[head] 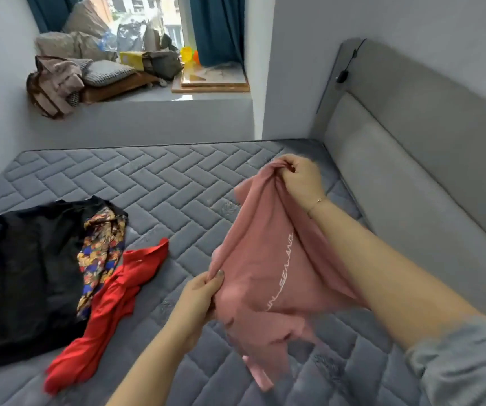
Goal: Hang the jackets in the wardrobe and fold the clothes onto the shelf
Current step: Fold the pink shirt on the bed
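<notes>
A pink shirt (260, 259) with white lettering hangs above the grey quilted mattress (159, 183), held up by both hands. My left hand (199, 294) pinches its near edge. My right hand (301, 178) grips a bunched part at the far end, higher up. On the mattress to the left lie a black jacket (24, 273), a floral-patterned garment (101, 253) and a red garment (109, 315), partly overlapping. No wardrobe or shelf is in view.
A padded grey headboard (411, 171) runs along the right side. Behind the bed, a window ledge (159, 98) carries cushions, bags, a wooden board and bright plastic items between blue curtains. White walls close in on the left and at the back.
</notes>
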`<state>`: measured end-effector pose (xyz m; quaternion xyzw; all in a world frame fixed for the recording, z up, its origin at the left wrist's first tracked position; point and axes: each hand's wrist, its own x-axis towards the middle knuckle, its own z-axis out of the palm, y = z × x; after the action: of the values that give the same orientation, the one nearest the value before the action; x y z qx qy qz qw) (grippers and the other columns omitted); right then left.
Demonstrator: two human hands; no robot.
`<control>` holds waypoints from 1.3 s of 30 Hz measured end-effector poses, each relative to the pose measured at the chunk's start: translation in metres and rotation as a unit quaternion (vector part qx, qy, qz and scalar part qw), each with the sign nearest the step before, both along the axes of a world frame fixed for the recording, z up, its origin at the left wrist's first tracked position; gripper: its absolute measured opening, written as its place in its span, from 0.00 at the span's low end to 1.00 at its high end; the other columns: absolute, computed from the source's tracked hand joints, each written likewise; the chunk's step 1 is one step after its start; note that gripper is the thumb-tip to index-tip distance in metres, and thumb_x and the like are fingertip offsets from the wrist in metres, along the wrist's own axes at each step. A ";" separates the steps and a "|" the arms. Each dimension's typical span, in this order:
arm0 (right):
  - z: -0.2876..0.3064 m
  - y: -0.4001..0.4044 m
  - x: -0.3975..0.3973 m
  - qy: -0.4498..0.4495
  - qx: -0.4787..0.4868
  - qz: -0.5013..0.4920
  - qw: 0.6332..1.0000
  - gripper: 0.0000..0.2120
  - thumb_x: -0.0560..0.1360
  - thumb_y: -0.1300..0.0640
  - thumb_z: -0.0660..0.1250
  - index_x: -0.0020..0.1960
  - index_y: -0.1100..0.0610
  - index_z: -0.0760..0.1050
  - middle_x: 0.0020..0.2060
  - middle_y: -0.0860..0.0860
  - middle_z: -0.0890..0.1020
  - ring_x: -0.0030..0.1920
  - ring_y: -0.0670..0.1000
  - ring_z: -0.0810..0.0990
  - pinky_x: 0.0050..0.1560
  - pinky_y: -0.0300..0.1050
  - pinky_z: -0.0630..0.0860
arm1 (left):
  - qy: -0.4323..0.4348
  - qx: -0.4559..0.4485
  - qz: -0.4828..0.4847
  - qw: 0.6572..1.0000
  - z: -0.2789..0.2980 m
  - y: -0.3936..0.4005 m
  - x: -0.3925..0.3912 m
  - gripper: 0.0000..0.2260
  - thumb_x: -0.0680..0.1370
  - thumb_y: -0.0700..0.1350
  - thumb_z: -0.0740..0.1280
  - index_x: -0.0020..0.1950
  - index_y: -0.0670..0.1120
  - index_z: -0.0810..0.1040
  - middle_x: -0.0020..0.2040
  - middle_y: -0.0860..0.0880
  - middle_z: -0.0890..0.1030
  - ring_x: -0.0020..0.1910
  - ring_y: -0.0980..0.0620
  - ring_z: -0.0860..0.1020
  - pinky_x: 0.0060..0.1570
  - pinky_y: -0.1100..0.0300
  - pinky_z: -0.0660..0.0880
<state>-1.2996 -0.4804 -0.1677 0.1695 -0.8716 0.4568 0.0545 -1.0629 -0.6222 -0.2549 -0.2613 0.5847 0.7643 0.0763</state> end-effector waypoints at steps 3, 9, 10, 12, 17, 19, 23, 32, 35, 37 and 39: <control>-0.056 -0.087 -0.003 -0.081 0.074 0.110 0.988 0.10 0.74 0.64 0.63 0.50 0.60 0.82 0.48 0.57 0.85 0.52 0.58 0.81 0.53 0.54 0.75 | -0.050 -0.006 0.104 0.993 -0.051 -0.033 0.017 0.09 0.82 0.47 0.62 0.51 0.44 0.80 0.39 0.47 0.80 0.34 0.54 0.76 0.30 0.63 0.74; -0.251 -0.204 0.046 -0.240 0.189 0.237 0.922 0.16 0.78 0.61 0.62 0.65 0.60 0.76 0.62 0.58 0.80 0.63 0.58 0.76 0.63 0.51 0.71 | -0.190 -0.067 0.245 0.948 -0.221 -0.105 0.045 0.10 0.82 0.47 0.63 0.48 0.41 0.76 0.40 0.45 0.77 0.34 0.52 0.73 0.31 0.62 0.71; -0.289 -0.205 0.064 -0.273 0.179 0.239 0.915 0.16 0.77 0.63 0.62 0.64 0.61 0.76 0.62 0.59 0.80 0.63 0.58 0.77 0.64 0.50 0.71 | -0.218 -0.071 0.253 0.940 -0.253 -0.112 0.053 0.09 0.82 0.47 0.63 0.49 0.41 0.75 0.41 0.44 0.77 0.35 0.51 0.72 0.34 0.60 0.70; -0.356 -0.188 0.105 -0.349 0.131 0.212 0.903 0.18 0.75 0.69 0.60 0.62 0.61 0.78 0.60 0.58 0.81 0.60 0.57 0.79 0.61 0.45 0.73 | -0.260 -0.058 0.251 0.931 -0.314 -0.118 0.071 0.07 0.82 0.45 0.64 0.48 0.43 0.75 0.43 0.45 0.76 0.40 0.50 0.72 0.40 0.58 0.69; -0.466 -0.097 0.185 -0.492 0.087 0.113 0.859 0.17 0.76 0.71 0.59 0.62 0.63 0.77 0.57 0.57 0.81 0.50 0.48 0.79 0.46 0.29 0.72 | -0.329 -0.014 0.281 0.902 -0.396 -0.093 0.107 0.10 0.80 0.45 0.67 0.59 0.44 0.73 0.55 0.49 0.76 0.53 0.51 0.73 0.51 0.60 0.71; -0.487 -0.065 0.202 -0.528 0.057 0.062 0.845 0.15 0.78 0.69 0.60 0.62 0.61 0.77 0.55 0.54 0.81 0.46 0.45 0.79 0.43 0.28 0.73 | -0.340 -0.018 0.286 0.896 -0.411 -0.080 0.119 0.24 0.78 0.47 0.69 0.71 0.42 0.66 0.65 0.47 0.72 0.58 0.51 0.72 0.58 0.57 0.69; -0.503 -0.012 0.224 -0.596 -0.056 -0.069 0.798 0.11 0.79 0.68 0.60 0.56 0.61 0.78 0.55 0.57 0.81 0.46 0.48 0.80 0.42 0.34 0.76 | -0.384 -0.071 0.291 0.874 -0.424 -0.055 0.126 0.30 0.74 0.52 0.74 0.72 0.45 0.67 0.70 0.45 0.63 0.63 0.46 0.72 0.65 0.52 0.70; -0.508 0.095 0.204 -0.575 -0.363 -0.345 0.647 0.16 0.80 0.51 0.63 0.64 0.55 0.70 0.57 0.52 0.77 0.58 0.51 0.76 0.67 0.48 0.69 | -0.372 0.027 0.408 0.833 -0.444 -0.028 0.087 0.26 0.76 0.49 0.72 0.68 0.37 0.71 0.62 0.42 0.77 0.57 0.44 0.77 0.56 0.53 0.74; -0.507 0.104 0.173 -0.577 -0.410 -0.365 0.604 0.09 0.77 0.50 0.66 0.53 0.55 0.74 0.49 0.50 0.79 0.53 0.50 0.78 0.68 0.48 0.70 | -0.340 -0.006 0.413 0.845 -0.445 0.000 0.079 0.18 0.78 0.47 0.68 0.63 0.37 0.74 0.60 0.42 0.79 0.55 0.45 0.78 0.59 0.52 0.75; -0.506 0.107 0.159 -0.580 -0.412 -0.368 0.599 0.09 0.76 0.53 0.67 0.56 0.53 0.76 0.53 0.50 0.80 0.55 0.51 0.79 0.67 0.48 0.71 | -0.287 -0.061 0.462 0.837 -0.437 0.007 0.079 0.14 0.80 0.46 0.65 0.61 0.38 0.75 0.61 0.42 0.78 0.56 0.47 0.77 0.59 0.54 0.74; -0.503 0.114 0.147 -0.568 -0.474 -0.363 0.566 0.22 0.75 0.61 0.69 0.68 0.53 0.72 0.61 0.50 0.77 0.60 0.50 0.76 0.65 0.41 0.70 | -0.225 -0.090 0.508 0.826 -0.422 0.003 0.087 0.10 0.81 0.46 0.62 0.58 0.43 0.76 0.58 0.46 0.79 0.54 0.51 0.77 0.56 0.60 0.75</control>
<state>-1.1522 -0.3664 -0.6705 -0.5057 -0.3692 0.7487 -0.2179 -0.9762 -0.6191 -0.6766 -0.6919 0.4018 0.5591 -0.2175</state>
